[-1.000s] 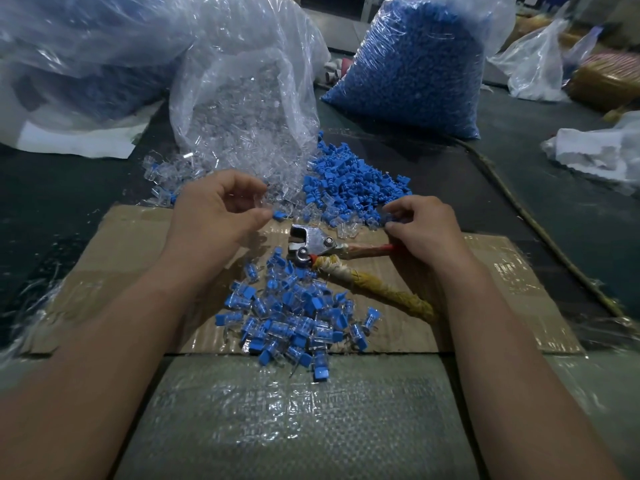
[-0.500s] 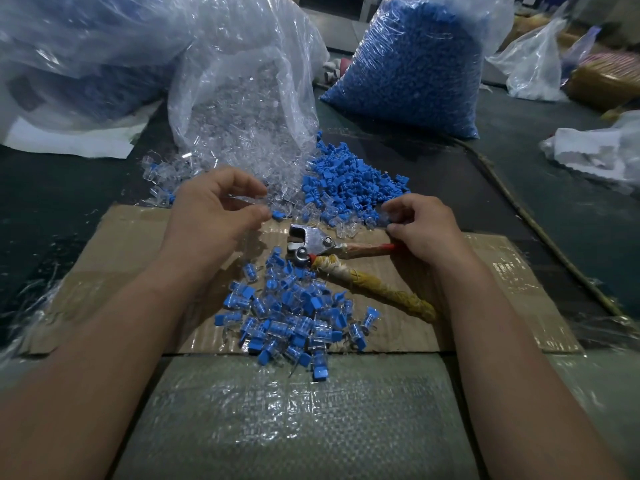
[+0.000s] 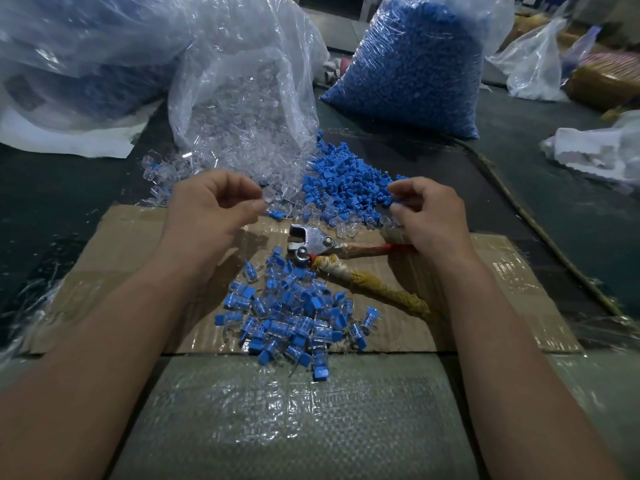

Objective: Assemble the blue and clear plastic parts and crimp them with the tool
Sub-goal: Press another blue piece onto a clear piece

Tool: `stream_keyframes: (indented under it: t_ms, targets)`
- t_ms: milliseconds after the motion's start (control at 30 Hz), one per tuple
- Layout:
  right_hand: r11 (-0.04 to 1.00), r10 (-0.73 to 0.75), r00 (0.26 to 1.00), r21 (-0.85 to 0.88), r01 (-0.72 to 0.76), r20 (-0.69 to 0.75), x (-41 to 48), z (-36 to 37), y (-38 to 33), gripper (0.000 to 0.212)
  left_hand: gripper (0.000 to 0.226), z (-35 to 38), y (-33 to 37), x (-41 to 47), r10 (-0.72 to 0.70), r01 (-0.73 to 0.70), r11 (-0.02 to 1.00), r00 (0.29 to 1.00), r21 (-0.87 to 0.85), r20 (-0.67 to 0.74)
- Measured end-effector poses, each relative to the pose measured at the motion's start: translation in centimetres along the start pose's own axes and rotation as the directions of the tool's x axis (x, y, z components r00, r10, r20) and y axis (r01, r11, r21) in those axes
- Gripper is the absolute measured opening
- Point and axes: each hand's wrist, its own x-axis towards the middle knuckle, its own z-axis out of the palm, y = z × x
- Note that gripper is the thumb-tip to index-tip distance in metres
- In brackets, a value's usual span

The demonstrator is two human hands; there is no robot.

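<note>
My left hand (image 3: 211, 213) pinches a small clear plastic part (image 3: 266, 197) between thumb and fingertips, just in front of the loose clear parts (image 3: 166, 171). My right hand (image 3: 429, 216) has its fingers curled at the near edge of the loose blue parts (image 3: 346, 181), pinching a blue part (image 3: 393, 199) that is mostly hidden. The crimping tool (image 3: 311, 245), with metal jaws and red and yellow wrapped handles, lies on the cardboard (image 3: 138, 237) between my hands; my right wrist is above its red handle. A heap of assembled blue-and-clear pieces (image 3: 294, 317) lies nearer to me.
An open bag of clear parts (image 3: 242, 98) stands at the back centre, a full bag of blue parts (image 3: 415, 64) to its right. More plastic bags (image 3: 533, 64) lie far right and far left. A woven sack (image 3: 294, 410) covers the near surface.
Both hands have lifted slightly and moved away from me, towards the loose piles. The right hand has come up off the tool's red handle. The tool has not moved.
</note>
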Motion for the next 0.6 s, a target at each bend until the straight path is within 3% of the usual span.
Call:
stream_keyframes:
  t_ms: [133,367,600]
  targets:
    - [0.99,-0.043,0.999,0.131,0.043,-0.003,-0.9,0.0,-1.2,0.026,0.024,0.0,0.0,0.2,0.007,-0.007,1.0,0.999,0.0,0.042]
    - [0.928,-0.175,0.98,0.349,0.133,0.092,-2.9,1.4,-4.1,0.026,0.02,0.3,0.1,0.0,0.014,-0.003,0.993,0.996,-0.122,0.087]
    - [0.883,-0.348,0.926,0.384,0.271,0.148,-4.2,2.9,-6.2,0.027,0.028,1.0,0.0,-0.3,0.058,-0.059,0.998,0.995,0.005,0.087]
